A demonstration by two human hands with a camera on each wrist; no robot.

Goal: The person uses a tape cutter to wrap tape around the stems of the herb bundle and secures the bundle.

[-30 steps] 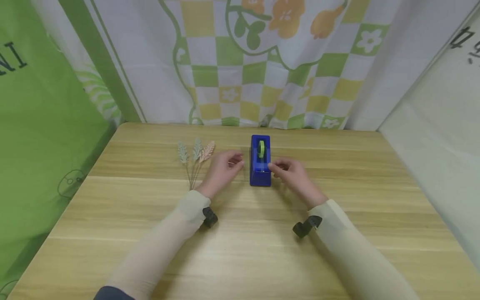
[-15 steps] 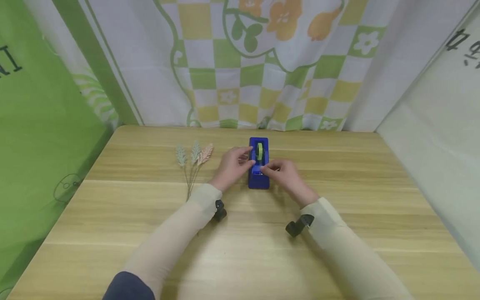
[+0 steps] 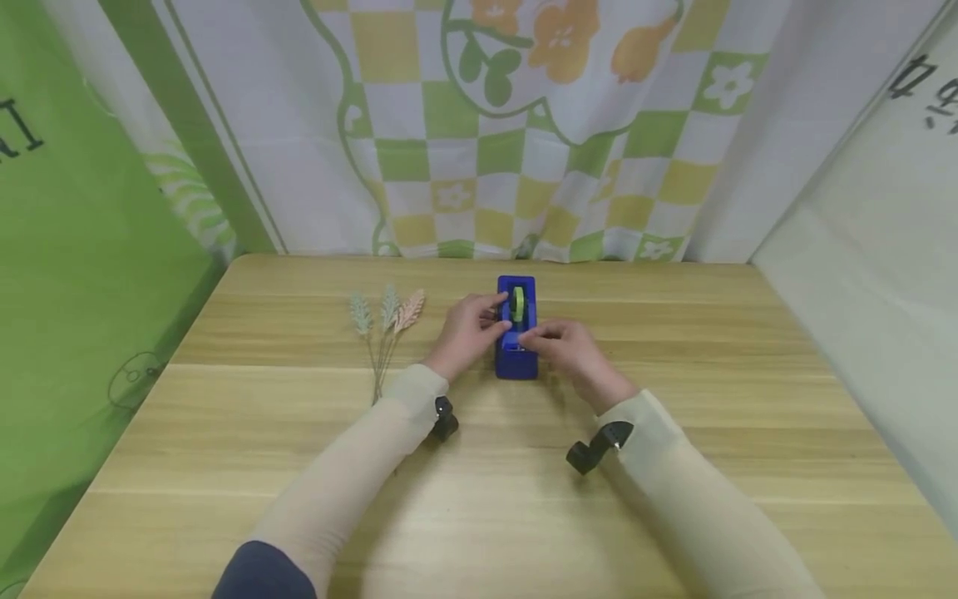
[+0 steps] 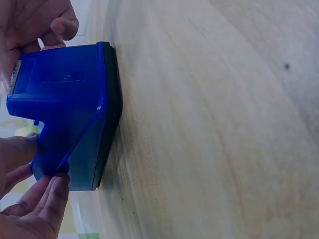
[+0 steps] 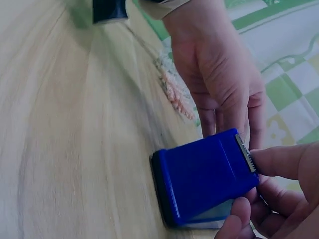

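Left hand (image 3: 466, 331) had a light grip on the left wall of the blue tape dispenser (image 3: 516, 363), thumb at the dip behind the cutter block, fingers against the side. Right hand (image 3: 572, 349) sat at the dispenser's front right top corner, thumb touching the toothed blade (image 5: 244, 153), fingers bent below; couldn't tell if tape film was pinched there, too small to see. Key relation: dispenser stood upright between the 2 hands, long axis running away from the person, blade end near, green tape roll (image 3: 519, 304) in the far half. So it lay just right of the left hand and just left of the right hand. My read: right was the nearer hand to the blade, left was placed to steady the body. Both wrists carried 1 black wrist camera each, (image 3: 445, 418) on the left. Further out, well left of the dispenser: 3 artificial stems (image 3: 385, 333), 2 grey-green heads, 1 pink, flat on the wood-grain table (image 3: 711, 358). Checked curtain (image 3: 501, 150) hung behind the far edge.
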